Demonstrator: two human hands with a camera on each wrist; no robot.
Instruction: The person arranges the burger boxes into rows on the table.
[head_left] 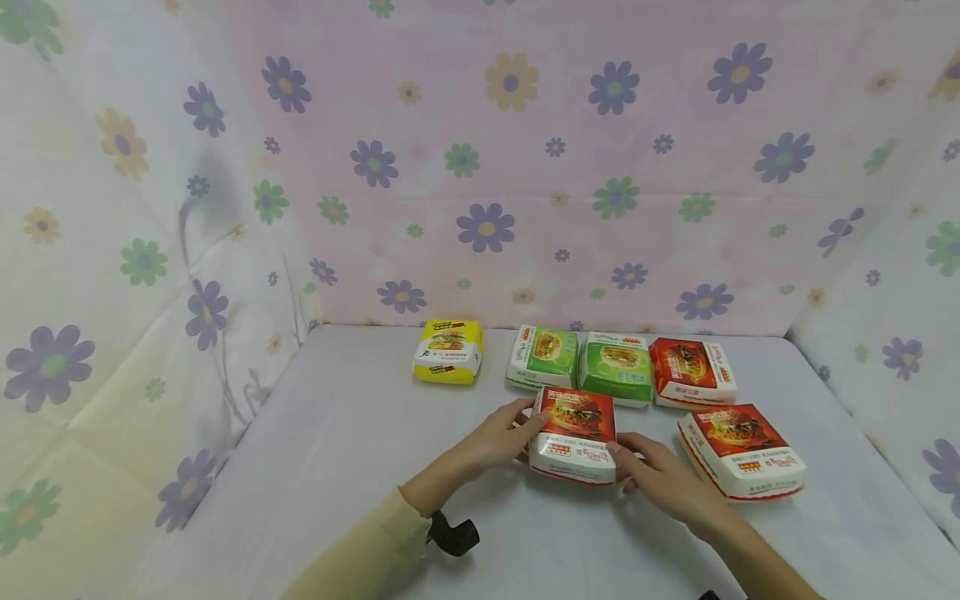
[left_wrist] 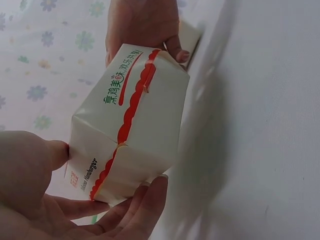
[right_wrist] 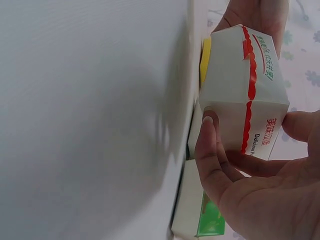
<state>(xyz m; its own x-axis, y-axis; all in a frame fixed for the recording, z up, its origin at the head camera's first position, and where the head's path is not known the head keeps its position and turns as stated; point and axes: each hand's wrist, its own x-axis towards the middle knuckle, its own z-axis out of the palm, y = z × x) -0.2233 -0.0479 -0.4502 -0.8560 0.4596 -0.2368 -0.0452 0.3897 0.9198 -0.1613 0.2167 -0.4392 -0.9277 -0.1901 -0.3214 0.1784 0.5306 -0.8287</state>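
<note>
A red-and-white burger box (head_left: 576, 435) with a burger picture on its lid is held between both hands over the white table. My left hand (head_left: 504, 433) grips its left side, thumb at the top edge and fingers underneath, as the left wrist view shows on the white box wall (left_wrist: 125, 110). On the opposite side my right hand (head_left: 660, 475) grips it, its thumb by the lid edge and fingers curled under the lower corner (right_wrist: 235, 125). In both wrist views a shadow lies on the cloth below the box.
Behind the held box stand two green burger boxes (head_left: 543, 357) and another red one (head_left: 693, 372) in a row. A yellow box (head_left: 447, 352) sits farther left. Beside my right hand lies one more red box (head_left: 741, 452). Flowered cloth (head_left: 555, 200) hangs around the table (head_left: 315, 467).
</note>
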